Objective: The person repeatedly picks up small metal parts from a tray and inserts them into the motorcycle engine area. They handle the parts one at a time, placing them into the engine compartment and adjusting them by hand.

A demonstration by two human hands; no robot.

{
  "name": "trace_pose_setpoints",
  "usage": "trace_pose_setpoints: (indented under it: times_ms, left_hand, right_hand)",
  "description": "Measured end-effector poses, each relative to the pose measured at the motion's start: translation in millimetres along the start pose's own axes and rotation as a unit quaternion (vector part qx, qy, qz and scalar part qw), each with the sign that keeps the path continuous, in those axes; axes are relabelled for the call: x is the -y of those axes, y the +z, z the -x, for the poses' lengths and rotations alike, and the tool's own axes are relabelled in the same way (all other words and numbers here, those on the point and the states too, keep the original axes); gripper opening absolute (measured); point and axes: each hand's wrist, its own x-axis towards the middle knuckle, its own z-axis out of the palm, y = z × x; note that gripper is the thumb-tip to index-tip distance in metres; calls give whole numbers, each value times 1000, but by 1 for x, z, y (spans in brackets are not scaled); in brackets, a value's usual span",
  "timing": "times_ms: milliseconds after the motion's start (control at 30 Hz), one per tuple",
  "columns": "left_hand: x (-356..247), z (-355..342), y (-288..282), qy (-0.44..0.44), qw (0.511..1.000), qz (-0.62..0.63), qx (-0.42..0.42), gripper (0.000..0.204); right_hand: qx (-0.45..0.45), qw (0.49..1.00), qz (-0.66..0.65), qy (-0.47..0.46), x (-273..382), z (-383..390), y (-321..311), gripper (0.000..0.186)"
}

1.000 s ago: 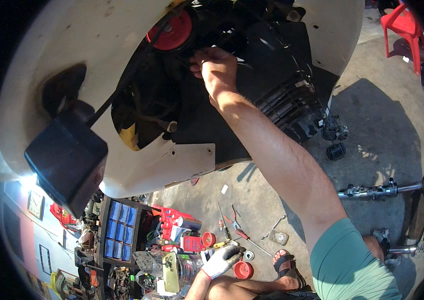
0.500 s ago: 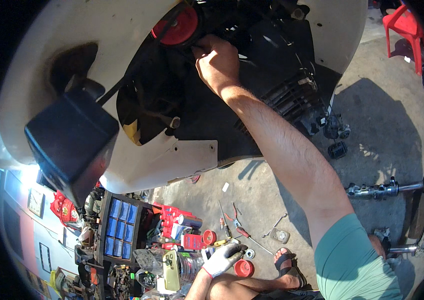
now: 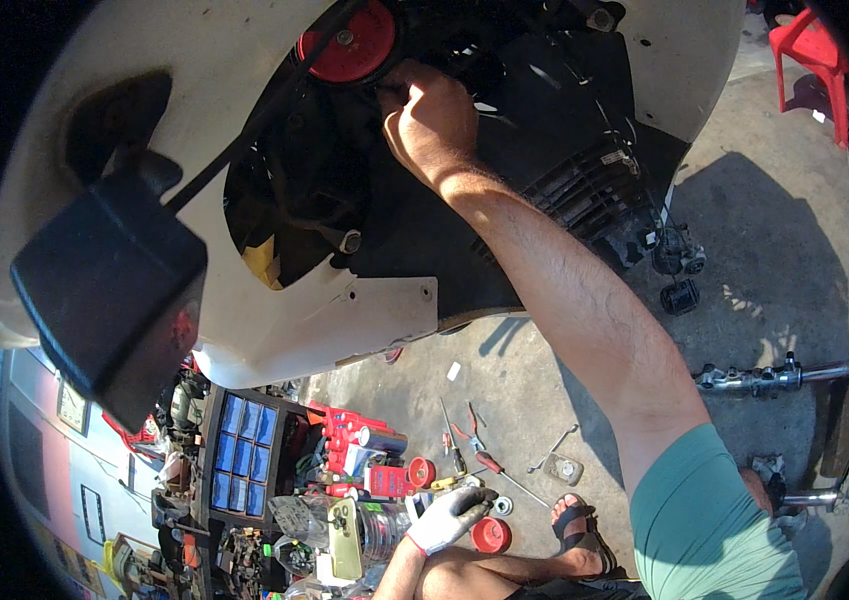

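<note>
My right hand (image 3: 428, 122) reaches into the dark opening of the white vehicle body (image 3: 672, 60), its bent fingers just below a red round part (image 3: 361, 42); what they grip is hidden. A black mirror-like housing (image 3: 109, 290) hangs at the left on a thin black stem. Low in the view, my left hand (image 3: 452, 515), in a white glove with dark fingertips, is closed beside my bent leg; I cannot make out whether anything is in it.
Pliers (image 3: 471, 432), screwdrivers (image 3: 490, 463), a wrench (image 3: 555, 450), a red bowl (image 3: 491, 536) and a phone (image 3: 345, 540) lie below. A drawer cabinet (image 3: 245, 450) stands lower left. Metal tubes (image 3: 755, 375) lie at the right, a red chair (image 3: 815, 60) behind.
My right hand has moved upward to just beneath the red round part, its fingers now more hidden. My left hand is nearly where it was.
</note>
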Motion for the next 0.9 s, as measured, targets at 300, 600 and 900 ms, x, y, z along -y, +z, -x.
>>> trace_pose_setpoints:
  times_ms: [300, 600, 900]
  left_hand:
    - [-9, -1, -4, -10, 1000, -6, 7, 34]
    - [-14, 0, -5, -18, 1000, 12, 11, 33]
    - [-6, 2, -5, -13, 1000, 20, 10, 34]
  right_hand:
    - [5, 996, 60, -63, 0, 4, -4, 14]
    - [41, 993, 92, -58, 10, 27, -9, 24]
    - [60, 997, 42, -5, 13, 33, -9, 32]
